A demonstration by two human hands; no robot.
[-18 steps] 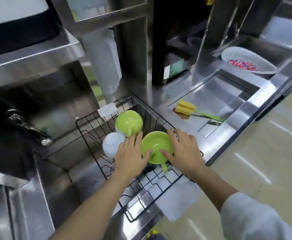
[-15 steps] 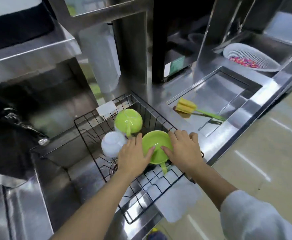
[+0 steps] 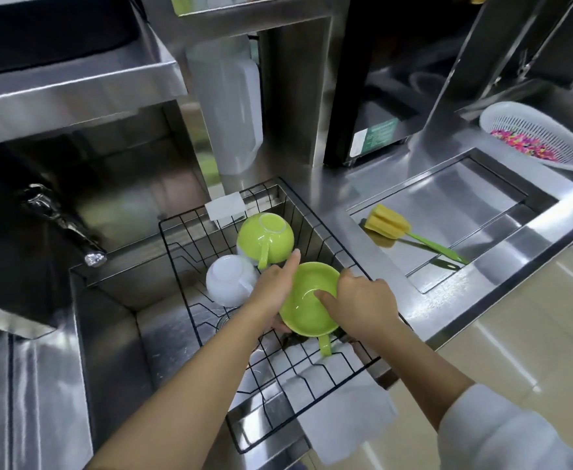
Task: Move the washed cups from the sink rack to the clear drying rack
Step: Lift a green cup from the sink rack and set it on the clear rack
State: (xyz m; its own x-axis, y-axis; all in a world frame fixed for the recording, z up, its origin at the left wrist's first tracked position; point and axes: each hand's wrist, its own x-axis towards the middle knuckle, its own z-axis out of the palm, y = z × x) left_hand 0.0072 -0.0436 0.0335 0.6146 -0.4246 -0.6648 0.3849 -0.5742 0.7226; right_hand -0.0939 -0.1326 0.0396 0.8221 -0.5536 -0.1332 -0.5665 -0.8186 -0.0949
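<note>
A black wire sink rack sits over the steel sink. In it an open-side-up green cup has its handle pointing toward me. My left hand grips its left rim and underside. My right hand holds its right rim, with the thumb inside the cup. Behind it a second green cup lies upside down, and a white cup lies upside down to the left. No clear drying rack shows in view.
A yellow sponge brush with a green handle lies on the steel counter recess at right. A white colander with colourful bits stands at far right. A faucet juts in from the left. A white cloth hangs over the rack's near edge.
Both hands have closed more firmly round the green cup; the right thumb has gone inside it and the left hand has slid under its left side. The cup looks slightly raised.
</note>
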